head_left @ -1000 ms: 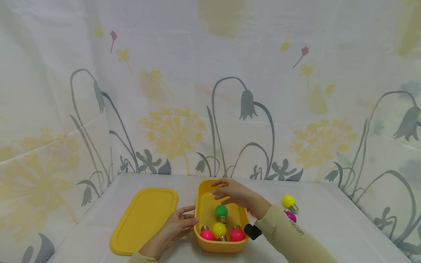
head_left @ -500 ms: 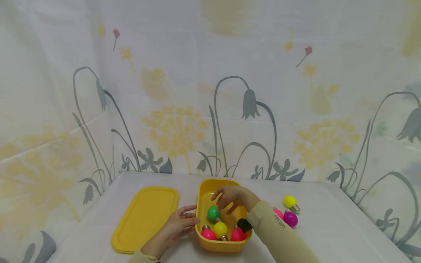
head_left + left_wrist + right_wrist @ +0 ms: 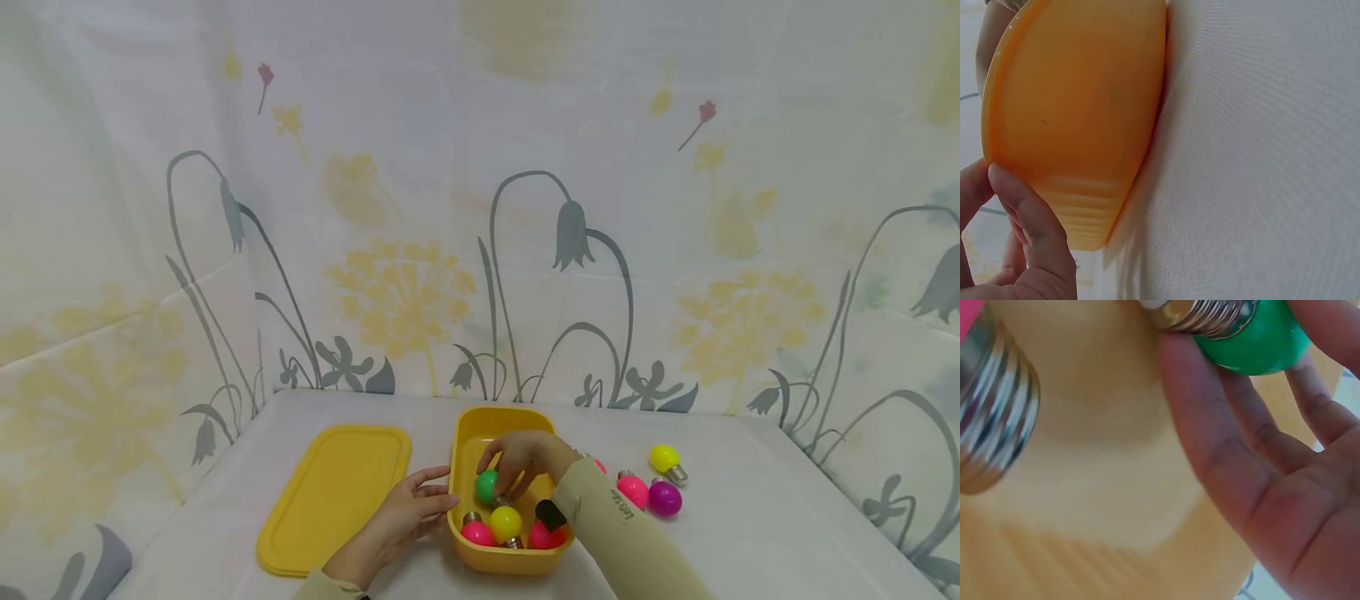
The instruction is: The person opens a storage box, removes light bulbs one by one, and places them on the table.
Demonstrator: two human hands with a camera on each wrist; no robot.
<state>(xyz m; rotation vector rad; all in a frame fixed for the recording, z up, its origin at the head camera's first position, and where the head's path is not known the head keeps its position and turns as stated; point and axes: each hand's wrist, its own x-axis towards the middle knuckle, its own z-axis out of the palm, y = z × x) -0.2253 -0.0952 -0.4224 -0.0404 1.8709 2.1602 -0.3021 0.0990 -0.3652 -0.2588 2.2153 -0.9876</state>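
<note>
My left hand [image 3: 406, 514] is at the left side of a yellow plastic box [image 3: 517, 563]. In the left wrist view its fingertips pinch the rim of the box [image 3: 1079, 94]. My right hand [image 3: 527, 460] reaches down into the box, fingers curled around a green light bulb [image 3: 487, 487]. In the right wrist view the fingers lie against the green bulb [image 3: 1260, 340] and beside its metal screw base. A yellow bulb [image 3: 506, 522] lies in the near end of the box between two pink bulbs, the left one [image 3: 477, 534] and the right one [image 3: 546, 537], partly hidden by the wrist.
To the left a yellow lid [image 3: 333, 496] lies flat on the white tabletop [image 3: 750, 517]. Right of the box lie a yellow bulb [image 3: 664, 457], a purple bulb [image 3: 665, 498] and a pink bulb [image 3: 633, 492]. Another pink bulb is mostly hidden behind the right arm.
My right hand has lowered into the box and closed around the green bulb, which has shifted left and tilted. The left hand stays at the rim.
</note>
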